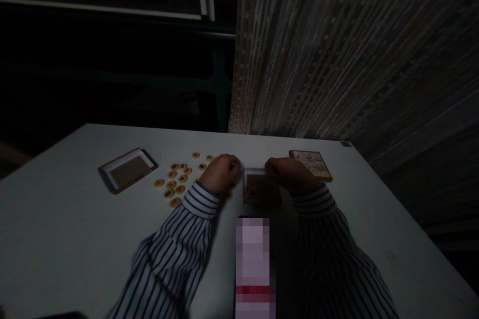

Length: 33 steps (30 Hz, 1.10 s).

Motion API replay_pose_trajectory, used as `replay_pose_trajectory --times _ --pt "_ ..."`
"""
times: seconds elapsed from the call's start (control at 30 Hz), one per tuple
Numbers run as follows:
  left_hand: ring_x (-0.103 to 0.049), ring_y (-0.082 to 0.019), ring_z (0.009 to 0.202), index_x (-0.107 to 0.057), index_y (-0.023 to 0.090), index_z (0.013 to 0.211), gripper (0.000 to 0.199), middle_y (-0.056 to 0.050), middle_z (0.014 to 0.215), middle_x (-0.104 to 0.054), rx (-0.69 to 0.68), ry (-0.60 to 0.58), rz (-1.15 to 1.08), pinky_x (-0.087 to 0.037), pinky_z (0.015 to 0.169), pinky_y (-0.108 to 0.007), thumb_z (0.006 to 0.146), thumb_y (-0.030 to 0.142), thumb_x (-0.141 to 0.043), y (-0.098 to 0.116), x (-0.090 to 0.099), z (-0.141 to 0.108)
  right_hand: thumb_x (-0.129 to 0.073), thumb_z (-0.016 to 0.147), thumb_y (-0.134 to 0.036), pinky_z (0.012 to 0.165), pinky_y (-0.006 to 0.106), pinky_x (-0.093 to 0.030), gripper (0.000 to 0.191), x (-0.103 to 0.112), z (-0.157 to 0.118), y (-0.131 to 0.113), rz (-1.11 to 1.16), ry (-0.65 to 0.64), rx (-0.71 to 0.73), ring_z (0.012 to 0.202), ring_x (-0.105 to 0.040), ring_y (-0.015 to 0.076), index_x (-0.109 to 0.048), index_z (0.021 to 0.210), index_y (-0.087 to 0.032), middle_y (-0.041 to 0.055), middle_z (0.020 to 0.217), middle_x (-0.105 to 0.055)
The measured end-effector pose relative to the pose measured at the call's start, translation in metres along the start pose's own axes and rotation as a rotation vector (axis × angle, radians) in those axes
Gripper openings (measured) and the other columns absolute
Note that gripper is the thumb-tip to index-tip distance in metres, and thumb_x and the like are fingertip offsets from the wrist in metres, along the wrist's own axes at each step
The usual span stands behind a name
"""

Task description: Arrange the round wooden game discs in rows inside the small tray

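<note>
On the white table [86,239]: the open box [256,171] is set between the hands, just right of the left hand [220,172]; its far right corner is overlapped by the right hand [292,174], the nearer one; its long axis cannot be told
Left hand: fingers curled, contents hidden
Right hand: fingers curled, grip unclear
Round pieces [170,185]: pale discs, marked red or dark, scattered leftward; some seen inside the box

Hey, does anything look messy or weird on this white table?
Yes: round pieces lie scattered loose, left of the box holding a few others. Blocky squares also hide something at the picture's bottom middle. I see nothing broken, but it's dim.
</note>
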<state>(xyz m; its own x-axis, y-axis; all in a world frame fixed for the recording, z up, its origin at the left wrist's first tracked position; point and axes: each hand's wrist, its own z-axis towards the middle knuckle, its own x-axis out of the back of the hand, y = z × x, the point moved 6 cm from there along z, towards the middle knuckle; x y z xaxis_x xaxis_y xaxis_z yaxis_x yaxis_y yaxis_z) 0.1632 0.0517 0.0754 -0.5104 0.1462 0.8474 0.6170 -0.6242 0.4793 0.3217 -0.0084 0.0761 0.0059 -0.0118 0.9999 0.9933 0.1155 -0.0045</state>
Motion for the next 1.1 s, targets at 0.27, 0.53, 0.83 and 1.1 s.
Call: replay_pose_trajectory --times 0.27,0.53,0.83,1.1 --pt "-0.061 -0.019 0.079 -0.065 0.014 0.086 0.025 -0.008 0.088 -0.066 -0.013 0.038 -0.018 -0.046 0.076 -0.030 0.080 0.026 -0.043 0.001 0.010 -0.001 -0.038 0.086 -0.028 0.064 0.026 -0.036 0.025 0.011 -0.003 -0.005 0.048 0.015 -0.008 0.081 -0.059 0.0176 -0.059 0.097 -0.018 0.0074 0.089 -0.066" --pt "-0.060 -0.019 0.082 -0.064 0.015 0.087 0.026 -0.008 0.089 -0.066 -0.018 0.053 -0.015 -0.045 0.076 -0.030 0.080 0.026 -0.042 0.007 0.017 -0.005 -0.038 0.085 -0.027 0.066 0.026 -0.037 0.025 0.018 -0.008 -0.007 0.057 0.047 -0.019 0.083 -0.060 0.0176 -0.058 0.097 -0.019 0.0059 0.091 -0.067" --pt "-0.059 -0.019 0.083 -0.064 0.018 0.085 0.022 -0.005 0.087 -0.066 -0.054 0.057 0.011 -0.043 0.077 -0.029 0.081 0.025 -0.043 0.021 0.005 -0.013 -0.035 0.086 -0.028 0.071 0.027 -0.037 0.028 0.029 -0.012 -0.009 0.063 0.093 -0.014 0.082 -0.061 0.0174 -0.059 0.096 -0.020 0.0061 0.090 -0.067" --pt "-0.059 -0.018 0.080 -0.062 0.018 0.085 0.021 -0.005 0.085 -0.065 -0.050 0.052 0.037 -0.043 0.073 -0.028 0.082 0.024 -0.043 0.014 -0.006 -0.034 -0.035 0.086 -0.027 0.075 0.030 -0.038 0.027 0.032 -0.016 -0.011 0.045 0.107 0.001 0.081 -0.062 0.0186 -0.060 0.095 -0.020 0.0058 0.090 -0.068"
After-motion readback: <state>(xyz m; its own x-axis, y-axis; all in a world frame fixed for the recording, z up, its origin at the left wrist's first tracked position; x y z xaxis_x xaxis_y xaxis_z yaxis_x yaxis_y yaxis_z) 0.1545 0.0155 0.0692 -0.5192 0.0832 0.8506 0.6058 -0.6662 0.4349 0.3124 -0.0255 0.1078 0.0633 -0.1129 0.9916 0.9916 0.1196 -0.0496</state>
